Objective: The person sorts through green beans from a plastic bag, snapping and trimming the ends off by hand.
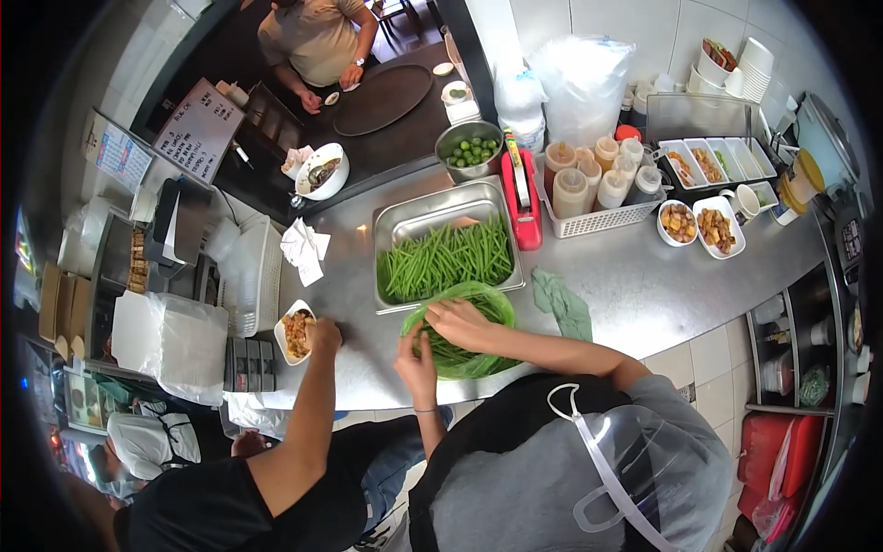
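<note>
A green plastic bag (501, 308), spread open with green beans (451, 354) inside, is right in front of me at the counter's near edge. My right hand (460, 322) reaches over the bag's mouth with its fingers curled down. At the bag's left rim, my left hand (417, 370) is raised with fingers bent close to the right one. Whatever the fingertips pinch is too small to make out. Just beyond the bag stands a steel pan (386, 221) holding a heap of green beans (451, 258).
A co-worker's hand (324, 336) is at a white bowl of food (296, 333) on the left. Around the counter are limes (471, 152), a red dispenser (521, 202), sauce bottles (570, 189), a green cloth (563, 304) and food bowls (717, 230). Another person (313, 41) stands across the pass.
</note>
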Demonstrator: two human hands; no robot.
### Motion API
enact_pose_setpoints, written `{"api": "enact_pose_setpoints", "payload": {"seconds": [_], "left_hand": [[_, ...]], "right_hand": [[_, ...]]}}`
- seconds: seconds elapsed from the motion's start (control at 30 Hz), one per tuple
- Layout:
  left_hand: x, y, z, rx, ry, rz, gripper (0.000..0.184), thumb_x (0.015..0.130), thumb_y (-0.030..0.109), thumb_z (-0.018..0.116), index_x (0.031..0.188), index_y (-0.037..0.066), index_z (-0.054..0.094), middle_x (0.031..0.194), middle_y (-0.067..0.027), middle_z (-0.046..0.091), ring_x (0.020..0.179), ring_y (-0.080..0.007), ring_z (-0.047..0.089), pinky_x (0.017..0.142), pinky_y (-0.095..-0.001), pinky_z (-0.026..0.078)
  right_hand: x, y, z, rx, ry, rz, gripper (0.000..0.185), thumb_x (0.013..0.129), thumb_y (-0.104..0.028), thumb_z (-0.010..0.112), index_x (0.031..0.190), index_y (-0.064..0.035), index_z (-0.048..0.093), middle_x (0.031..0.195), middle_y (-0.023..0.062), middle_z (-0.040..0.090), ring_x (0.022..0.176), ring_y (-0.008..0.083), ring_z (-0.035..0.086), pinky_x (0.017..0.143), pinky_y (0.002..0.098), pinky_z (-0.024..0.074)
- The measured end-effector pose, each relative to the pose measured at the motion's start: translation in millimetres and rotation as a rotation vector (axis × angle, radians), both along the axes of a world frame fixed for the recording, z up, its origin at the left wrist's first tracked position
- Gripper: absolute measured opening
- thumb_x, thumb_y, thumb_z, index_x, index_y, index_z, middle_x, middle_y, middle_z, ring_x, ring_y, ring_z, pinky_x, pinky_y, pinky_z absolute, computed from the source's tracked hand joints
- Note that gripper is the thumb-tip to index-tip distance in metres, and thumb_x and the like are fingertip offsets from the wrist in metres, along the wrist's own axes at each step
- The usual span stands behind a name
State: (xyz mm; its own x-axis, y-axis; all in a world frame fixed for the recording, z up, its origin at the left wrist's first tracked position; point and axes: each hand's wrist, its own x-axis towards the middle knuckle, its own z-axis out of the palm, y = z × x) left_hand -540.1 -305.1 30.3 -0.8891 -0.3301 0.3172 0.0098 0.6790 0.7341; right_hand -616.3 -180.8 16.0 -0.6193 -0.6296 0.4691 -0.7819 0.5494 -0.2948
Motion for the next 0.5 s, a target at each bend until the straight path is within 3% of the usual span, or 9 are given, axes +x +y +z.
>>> {"api": "enact_pose_setpoints", "payload": {"seconds": [0.07, 0.13, 0.2, 0.27, 0.3, 0.37, 0.4, 0.47, 0.5], "left_hand": [[-1.6, 4.3, -4.5, -0.022, 0.051, -0.042, 0.015, 0.085, 0.006, 0.062, 0.099, 0.001, 0.065, 0.075, -0.0073, 0.057, 0.057, -0.0128, 0.047, 0.05, -0.0267, 0.037], [-6.5, 12.4, -1.4, -0.075, 0.15, -0.125, 0.014, 0.082, 0.002, 0.065, 0.096, 0.0, 0.065, 0.075, -0.0094, 0.059, 0.061, -0.0159, 0.053, 0.054, -0.0293, 0.042], [-4.6, 22.7, 9.6, -0.038, 0.126, -0.099, 0.013, 0.084, 0.005, 0.065, 0.096, 0.001, 0.066, 0.079, -0.0095, 0.061, 0.063, -0.0147, 0.055, 0.051, -0.029, 0.041], [-5.2, 32.1, 19.9, 0.074, 0.15, -0.098, 0.01, 0.085, 0.006, 0.065, 0.092, 0.001, 0.066, 0.08, -0.0079, 0.064, 0.063, -0.0131, 0.056, 0.05, -0.0267, 0.042], [-7.2, 34.2, 17.6, 0.121, 0.165, -0.089, 0.009, 0.085, 0.008, 0.065, 0.09, 0.0, 0.066, 0.081, -0.0074, 0.066, 0.063, -0.0116, 0.056, 0.047, -0.0251, 0.041], [-5.8, 35.1, 16.4, 0.173, 0.116, -0.064, 0.01, 0.086, 0.007, 0.065, 0.091, -0.001, 0.066, 0.079, -0.0071, 0.066, 0.064, -0.0096, 0.056, 0.052, -0.0246, 0.042], [-5.0, 35.2, 18.0, 0.226, 0.06, -0.044, 0.011, 0.086, 0.007, 0.065, 0.091, -0.003, 0.065, 0.077, -0.0068, 0.066, 0.066, -0.0075, 0.055, 0.057, -0.024, 0.044], [-6.1, 31.5, 12.5, 0.244, 0.112, -0.052, 0.012, 0.087, 0.008, 0.064, 0.091, -0.004, 0.065, 0.077, -0.0069, 0.066, 0.066, -0.0075, 0.055, 0.058, -0.023, 0.044], [-5.7, 27.7, 11.7, 0.234, 0.116, -0.026, 0.013, 0.087, 0.008, 0.064, 0.091, -0.004, 0.064, 0.077, -0.0068, 0.066, 0.066, -0.0076, 0.056, 0.058, -0.0227, 0.044]], "right_hand": [[9.2, 12.3, 21.4, -0.026, 0.037, 0.01, 0.011, 0.073, -0.006, 0.056, 0.082, -0.0004, 0.056, 0.085, 0.0125, 0.056, 0.081, 0.0278, 0.061, 0.07, 0.0374, 0.0487], [14.9, 24.6, 41.9, -0.051, -0.047, 0.015, 0.014, 0.072, -0.006, 0.059, 0.084, -0.0005, 0.058, 0.091, 0.0114, 0.058, 0.089, 0.0271, 0.06, 0.072, 0.0377, 0.0485], [12.4, 29.9, 38.4, -0.15, -0.014, 0.023, 0.01, 0.074, -0.008, 0.059, 0.083, -0.0025, 0.057, 0.091, 0.0113, 0.058, 0.088, 0.027, 0.06, 0.07, 0.0378, 0.0476], [10.0, 32.8, 39.6, -0.397, -0.242, 0.028, 0.007, 0.081, -0.008, 0.06, 0.085, -0.0026, 0.058, 0.084, 0.0092, 0.057, 0.077, 0.0207, 0.06, 0.065, 0.0326, 0.0465], [10.8, 31.8, 38.7, -0.395, -0.235, 0.034, 0.007, 0.081, -0.008, 0.06, 0.085, -0.0026, 0.058, 0.084, 0.0092, 0.057, 0.077, 0.0207, 0.06, 0.065, 0.0326, 0.0465], [12.0, 27.8, 33.8, -0.802, -0.76, 0.057, 0.008, 0.086, -0.01, 0.061, 0.088, -0.0026, 0.058, 0.076, 0.0054, 0.056, 0.066, 0.0135, 0.055, 0.06, 0.0278, 0.0439], [9.8, 26.2, 29.9, -0.803, -0.759, 0.061, 0.008, 0.086, -0.01, 0.061, 0.088, -0.0026, 0.058, 0.076, 0.0054, 0.056, 0.066, 0.0135, 0.055, 0.06, 0.0278, 0.0439], [3.7, 23.6, 16.0, -1.068, -1.153, 0.143, 0.011, 0.088, -0.012, 0.062, 0.089, -0.002, 0.059, 0.07, 0.0016, 0.055, 0.062, 0.0086, 0.051, 0.057, 0.0239, 0.0413], [-0.4, 24.3, 4.6, -0.978, -1.039, 0.122, 0.015, 0.085, -0.015, 0.065, 0.09, -0.0021, 0.06, 0.074, 0.0047, 0.059, 0.065, 0.0156, 0.057, 0.058, 0.0302, 0.0442]]}}
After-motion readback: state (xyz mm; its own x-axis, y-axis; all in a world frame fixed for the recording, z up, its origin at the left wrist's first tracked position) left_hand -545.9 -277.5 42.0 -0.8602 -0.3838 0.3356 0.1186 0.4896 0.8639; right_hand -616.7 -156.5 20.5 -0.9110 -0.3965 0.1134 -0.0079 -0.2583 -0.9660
